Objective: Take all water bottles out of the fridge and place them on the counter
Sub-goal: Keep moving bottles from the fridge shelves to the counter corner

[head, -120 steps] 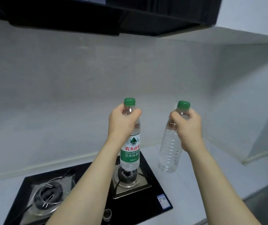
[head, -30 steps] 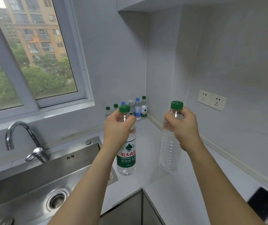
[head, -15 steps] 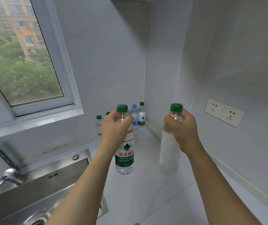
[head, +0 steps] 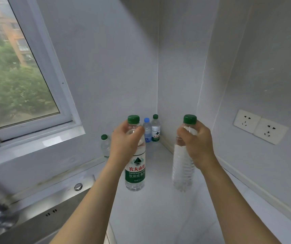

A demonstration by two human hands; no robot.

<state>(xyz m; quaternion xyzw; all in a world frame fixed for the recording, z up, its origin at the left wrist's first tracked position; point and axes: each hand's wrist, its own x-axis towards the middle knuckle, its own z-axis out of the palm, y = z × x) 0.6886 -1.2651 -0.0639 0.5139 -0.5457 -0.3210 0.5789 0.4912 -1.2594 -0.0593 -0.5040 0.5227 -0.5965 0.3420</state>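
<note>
Step in hand, by my read: carrying 2 bottles to the counter [head: 158,217] corner for set-down. Left hand [head: 125,143] is grasping the labelled bottle [head: 135,171] round its neck, centre of frame; right hand [head: 196,143] is clenching round the neck of the plain bottle [head: 182,171], centre right. Both are hanging upright, apparently just above the counter; contact can't be told. Three other bottles [head: 155,129] are standing at the back corner, mid-frame. Next move prob. calls for lowering both near those w/o knocking them, then letting go.
</note>
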